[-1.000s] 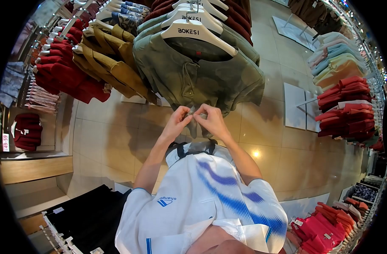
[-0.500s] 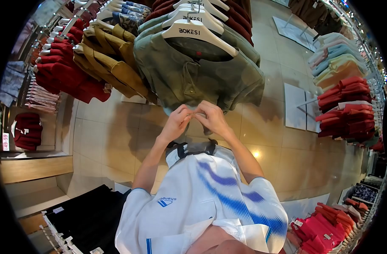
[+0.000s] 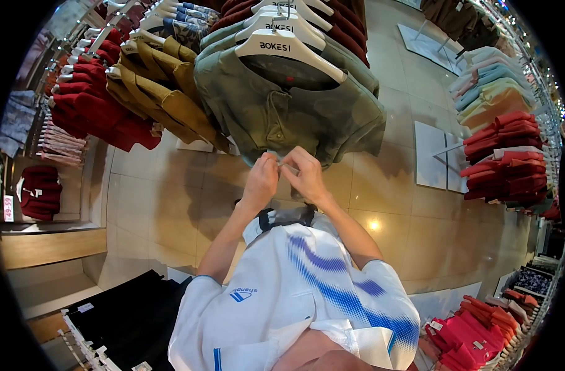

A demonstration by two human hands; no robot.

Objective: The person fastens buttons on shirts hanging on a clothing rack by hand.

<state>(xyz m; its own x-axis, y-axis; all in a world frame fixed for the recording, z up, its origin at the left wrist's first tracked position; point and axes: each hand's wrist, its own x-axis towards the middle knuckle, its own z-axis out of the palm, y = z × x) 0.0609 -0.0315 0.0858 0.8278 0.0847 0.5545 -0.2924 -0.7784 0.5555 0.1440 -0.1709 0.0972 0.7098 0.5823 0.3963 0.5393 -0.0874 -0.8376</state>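
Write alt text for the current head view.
A person's left hand and right hand have fingers pinched close together at the lower front of a green shirt on a white BOKESI hanger. Mustard garments and red garments hang to its left, above a shiny tiled floor.

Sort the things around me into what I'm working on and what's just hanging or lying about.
Likely in the job:
- green top, with left hand and right hand at its front
- its white hanger

Just about:
- mustard tops
- black clothes
- bright pink clothes
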